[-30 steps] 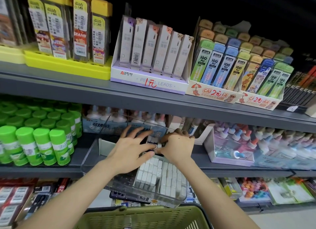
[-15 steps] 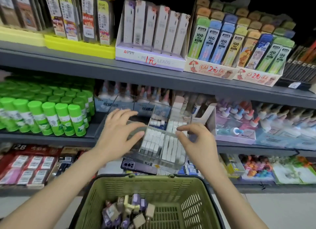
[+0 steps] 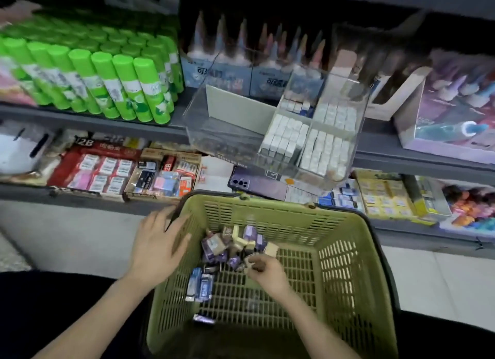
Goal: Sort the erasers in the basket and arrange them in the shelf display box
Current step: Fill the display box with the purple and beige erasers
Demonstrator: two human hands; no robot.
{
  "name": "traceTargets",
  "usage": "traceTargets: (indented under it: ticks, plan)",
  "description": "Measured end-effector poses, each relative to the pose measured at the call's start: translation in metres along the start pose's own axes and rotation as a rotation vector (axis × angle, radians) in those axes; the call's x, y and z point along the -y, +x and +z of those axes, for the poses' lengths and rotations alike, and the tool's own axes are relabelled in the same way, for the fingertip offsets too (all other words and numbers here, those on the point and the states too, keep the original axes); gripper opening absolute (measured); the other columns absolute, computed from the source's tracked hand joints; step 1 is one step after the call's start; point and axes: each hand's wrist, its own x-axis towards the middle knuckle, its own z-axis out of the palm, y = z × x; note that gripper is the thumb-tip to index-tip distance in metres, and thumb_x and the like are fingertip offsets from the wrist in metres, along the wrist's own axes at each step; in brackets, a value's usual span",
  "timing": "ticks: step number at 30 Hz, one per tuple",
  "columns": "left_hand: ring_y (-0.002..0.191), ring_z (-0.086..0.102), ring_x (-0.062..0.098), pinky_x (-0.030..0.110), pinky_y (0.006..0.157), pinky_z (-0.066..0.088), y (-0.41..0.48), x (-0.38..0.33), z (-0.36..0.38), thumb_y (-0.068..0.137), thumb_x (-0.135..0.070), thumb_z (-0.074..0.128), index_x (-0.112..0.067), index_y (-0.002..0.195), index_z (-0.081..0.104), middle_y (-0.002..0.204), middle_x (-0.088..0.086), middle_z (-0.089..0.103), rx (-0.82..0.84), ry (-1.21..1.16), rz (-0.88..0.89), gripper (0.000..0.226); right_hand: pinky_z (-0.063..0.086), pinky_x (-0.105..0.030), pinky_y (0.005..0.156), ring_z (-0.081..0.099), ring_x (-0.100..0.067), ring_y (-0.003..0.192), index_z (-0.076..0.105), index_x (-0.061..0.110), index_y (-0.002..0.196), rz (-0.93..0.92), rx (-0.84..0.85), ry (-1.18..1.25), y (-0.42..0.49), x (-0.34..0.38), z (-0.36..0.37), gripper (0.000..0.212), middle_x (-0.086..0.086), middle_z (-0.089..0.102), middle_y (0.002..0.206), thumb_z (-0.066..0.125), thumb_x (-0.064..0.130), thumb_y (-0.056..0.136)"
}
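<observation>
The person's left hand [image 3: 158, 247] is resting against the left rim of the olive-green slotted plastic shopping basket [image 3: 348, 265]. Its fingers [image 3: 180, 224] are lying straight and released, holding nothing. The right hand [image 3: 266, 273] is reaching down inside the basket, its fingers [image 3: 258, 264] curling in and pinching a small beige eraser [image 3: 248, 262]. That eraser is at the near edge of the loose heap of purple, beige and blue wrapped erasers [image 3: 230, 245] lying on the basket floor. Above the basket, the clear acrylic divided display box [image 3: 227, 128] is jutting out over the edge of the grey shelf [image 3: 67, 117]. Rows of white erasers [image 3: 321, 149] are standing packed in its right-hand compartments. Bright green glue sticks [image 3: 107, 82] are standing to its left.
</observation>
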Motion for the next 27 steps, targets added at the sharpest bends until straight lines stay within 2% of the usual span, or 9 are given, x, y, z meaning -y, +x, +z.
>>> traceTargets:
  ticks: [3,6,9,11,13,16,20,24,27]
  plan:
    - [0.114,0.046,0.038,0.048,0.093,0.042,-0.017,0.006,0.021,0.096,-0.051,0.020,-0.015,0.131,0.045,0.129,0.021,0.050,0.106,-0.015,-0.034,0.056,0.048,-0.026,0.090,0.057,-0.013,0.109,0.054,0.013,0.126,0.043,0.186,-0.015,0.011,-0.005,0.039,0.045,-0.001,0.059,0.125,0.067,0.028,0.086]
    - [0.123,0.042,0.037,0.049,0.101,0.037,-0.020,0.007,0.029,0.094,-0.045,0.032,-0.012,0.139,0.039,0.138,0.018,0.044,0.126,-0.089,-0.105,0.056,0.051,-0.033,0.094,0.059,-0.019,0.109,0.045,0.011,0.134,0.186,0.286,0.216,0.023,-0.006,0.074,0.058,-0.006,0.053,0.134,0.070,0.023,0.083]
    - [0.126,0.039,0.032,0.046,0.104,0.035,-0.021,0.008,0.030,0.091,-0.038,0.037,-0.011,0.140,0.039,0.142,0.013,0.041,0.109,-0.138,-0.135,0.055,0.048,-0.039,0.099,0.057,-0.024,0.115,0.039,0.007,0.139,0.321,0.265,0.347,0.032,-0.003,0.099,0.072,-0.011,0.050,0.138,0.074,0.024,0.079]
    - [0.127,0.039,0.031,0.045,0.104,0.034,-0.022,0.008,0.030,0.092,-0.038,0.037,-0.011,0.139,0.040,0.143,0.012,0.040,0.111,-0.158,-0.144,0.055,0.043,-0.034,0.103,0.054,-0.025,0.119,0.040,0.005,0.138,0.362,0.221,0.379,0.038,0.000,0.113,0.070,-0.011,0.051,0.137,0.074,0.023,0.080]
    - [0.127,0.039,0.031,0.044,0.105,0.033,-0.022,0.008,0.031,0.092,-0.038,0.037,-0.010,0.139,0.041,0.143,0.011,0.040,0.118,-0.176,-0.160,0.055,0.044,-0.025,0.096,0.055,-0.024,0.117,0.047,0.004,0.132,0.390,0.162,0.439,0.043,0.001,0.124,0.060,-0.010,0.056,0.131,0.074,0.018,0.080]
    - [0.128,0.038,0.029,0.042,0.106,0.031,-0.021,0.008,0.031,0.093,-0.038,0.036,-0.010,0.139,0.042,0.144,0.010,0.039,0.124,-0.192,-0.181,0.055,0.044,-0.024,0.088,0.058,-0.024,0.111,0.051,0.005,0.127,0.434,0.118,0.518,0.046,0.002,0.131,0.057,-0.009,0.061,0.124,0.076,0.012,0.077]
    - [0.130,0.037,0.029,0.043,0.107,0.031,-0.021,0.008,0.031,0.093,-0.039,0.035,-0.011,0.139,0.042,0.144,0.010,0.038,0.131,-0.217,-0.189,0.055,0.040,-0.033,0.100,0.053,-0.025,0.118,0.046,0.006,0.131,0.465,0.182,0.616,0.047,-0.001,0.133,0.070,-0.010,0.057,0.129,0.081,0.013,0.070]
    - [0.130,0.036,0.029,0.042,0.106,0.031,-0.021,0.009,0.032,0.093,-0.039,0.034,-0.011,0.139,0.042,0.145,0.010,0.037,0.136,-0.209,-0.189,0.055,0.040,-0.031,0.097,0.051,-0.024,0.119,0.042,0.008,0.134,0.411,0.241,0.564,0.044,-0.003,0.133,0.074,-0.009,0.053,0.133,0.080,0.013,0.072]
    - [0.129,0.037,0.029,0.042,0.105,0.032,-0.022,0.009,0.032,0.093,-0.039,0.034,-0.011,0.139,0.043,0.145,0.010,0.037,0.138,-0.198,-0.182,0.054,0.044,-0.027,0.092,0.054,-0.018,0.104,0.041,0.007,0.132,0.350,0.258,0.523,0.037,0.002,0.125,0.070,-0.006,0.054,0.128,0.079,0.011,0.073]
